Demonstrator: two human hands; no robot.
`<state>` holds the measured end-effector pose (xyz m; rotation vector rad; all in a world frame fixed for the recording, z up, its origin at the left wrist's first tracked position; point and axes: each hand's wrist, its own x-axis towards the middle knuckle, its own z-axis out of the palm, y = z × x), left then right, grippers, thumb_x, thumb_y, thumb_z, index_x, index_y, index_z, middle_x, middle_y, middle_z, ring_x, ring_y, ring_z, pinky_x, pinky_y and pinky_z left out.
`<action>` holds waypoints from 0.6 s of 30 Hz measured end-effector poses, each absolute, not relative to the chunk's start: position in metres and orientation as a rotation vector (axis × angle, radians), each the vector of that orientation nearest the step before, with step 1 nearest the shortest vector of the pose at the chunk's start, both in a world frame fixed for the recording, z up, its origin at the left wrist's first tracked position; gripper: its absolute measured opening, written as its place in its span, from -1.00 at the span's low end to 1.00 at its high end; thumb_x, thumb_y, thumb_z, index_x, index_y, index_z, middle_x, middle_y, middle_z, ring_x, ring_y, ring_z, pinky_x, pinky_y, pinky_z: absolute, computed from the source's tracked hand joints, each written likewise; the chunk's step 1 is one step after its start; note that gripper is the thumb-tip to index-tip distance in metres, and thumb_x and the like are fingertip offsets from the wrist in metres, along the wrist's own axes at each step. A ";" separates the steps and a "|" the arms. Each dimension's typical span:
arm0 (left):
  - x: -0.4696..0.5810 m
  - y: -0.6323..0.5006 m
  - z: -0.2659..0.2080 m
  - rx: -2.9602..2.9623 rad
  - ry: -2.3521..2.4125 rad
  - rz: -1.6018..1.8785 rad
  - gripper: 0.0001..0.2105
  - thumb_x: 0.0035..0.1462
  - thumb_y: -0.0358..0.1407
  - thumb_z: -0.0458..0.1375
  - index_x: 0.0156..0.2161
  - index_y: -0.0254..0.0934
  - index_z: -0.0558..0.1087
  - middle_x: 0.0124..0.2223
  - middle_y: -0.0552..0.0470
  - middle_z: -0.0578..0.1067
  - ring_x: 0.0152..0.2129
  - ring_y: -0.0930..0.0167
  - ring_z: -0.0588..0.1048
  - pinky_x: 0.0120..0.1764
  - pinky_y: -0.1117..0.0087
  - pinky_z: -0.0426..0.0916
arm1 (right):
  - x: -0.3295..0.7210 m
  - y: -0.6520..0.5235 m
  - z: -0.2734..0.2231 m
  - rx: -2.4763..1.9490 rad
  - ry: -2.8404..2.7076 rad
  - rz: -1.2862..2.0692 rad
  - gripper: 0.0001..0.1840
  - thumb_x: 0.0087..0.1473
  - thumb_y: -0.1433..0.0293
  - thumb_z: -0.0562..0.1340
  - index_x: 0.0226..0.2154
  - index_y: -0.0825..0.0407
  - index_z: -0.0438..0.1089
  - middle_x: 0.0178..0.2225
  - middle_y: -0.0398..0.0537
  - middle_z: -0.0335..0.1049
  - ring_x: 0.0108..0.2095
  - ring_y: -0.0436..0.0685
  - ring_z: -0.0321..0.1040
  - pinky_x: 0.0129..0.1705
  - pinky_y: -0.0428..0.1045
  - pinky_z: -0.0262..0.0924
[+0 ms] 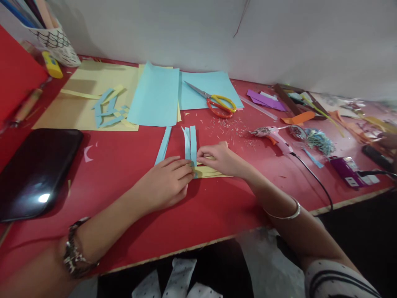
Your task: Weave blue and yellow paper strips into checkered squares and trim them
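My left hand (pixel 169 180) lies with fingers stretched out over the crossing of the paper strips, pressing on them. Under and beyond its fingertips, light blue paper strips (pixel 193 140) run away from me, with another blue strip (pixel 163 145) slanting to their left. My right hand (pixel 220 159) is closed in a pinch on a yellow paper strip (pixel 211 157), most of which its fingers hide. Just below that hand, more yellow strips (pixel 207 172) lie sideways across the blue ones. How the strips cross is hidden under my left fingers.
Blue sheets (pixel 155 97), scissors (pixel 214 99) and a woven scrap on yellow paper (pixel 56 107) lie behind. A black tablet-like object (pixel 37 165) sits left. On the right are a pink glue gun (pixel 274 136), its cord and a purple power strip (pixel 347 169). Another person's hand (pixel 387 140) shows far right.
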<state>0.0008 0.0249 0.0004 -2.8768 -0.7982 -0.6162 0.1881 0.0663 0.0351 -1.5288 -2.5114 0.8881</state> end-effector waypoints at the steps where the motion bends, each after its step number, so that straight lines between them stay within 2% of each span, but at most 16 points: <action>1: 0.001 0.025 0.000 -2.882 -0.800 -0.610 -0.77 0.09 -0.43 -0.03 -0.23 -0.35 0.47 -0.20 -0.06 0.54 -0.21 0.29 0.47 -0.09 0.24 0.33 | 0.188 0.066 0.035 -1.518 -2.513 0.904 -0.81 0.08 0.38 0.08 -0.49 0.09 0.31 -0.55 -0.25 0.27 -0.47 -0.06 0.17 -0.09 0.03 -0.21; 8: 0.001 0.025 0.003 -2.910 -0.805 -0.579 -0.75 0.09 -0.46 -0.05 -0.23 -0.35 0.47 -0.23 -0.06 0.54 -0.23 0.32 0.48 -0.11 0.28 0.36 | 0.191 0.066 0.036 -1.505 -2.528 0.930 -0.79 0.08 0.37 0.08 -0.52 0.09 0.30 -0.58 -0.27 0.23 -0.49 -0.08 0.11 -0.12 0.01 -0.18; 18: 0.002 0.024 0.004 -2.889 -0.813 -0.577 -0.77 0.07 -0.46 -0.04 -0.29 -0.34 0.47 -0.30 -0.05 0.54 -0.34 0.34 0.49 -0.28 0.33 0.40 | 0.191 0.065 0.037 -1.497 -2.522 0.900 -0.80 0.05 0.37 0.11 -0.54 0.09 0.29 -0.62 -0.29 0.18 -0.53 -0.10 0.08 -0.17 -0.02 -0.15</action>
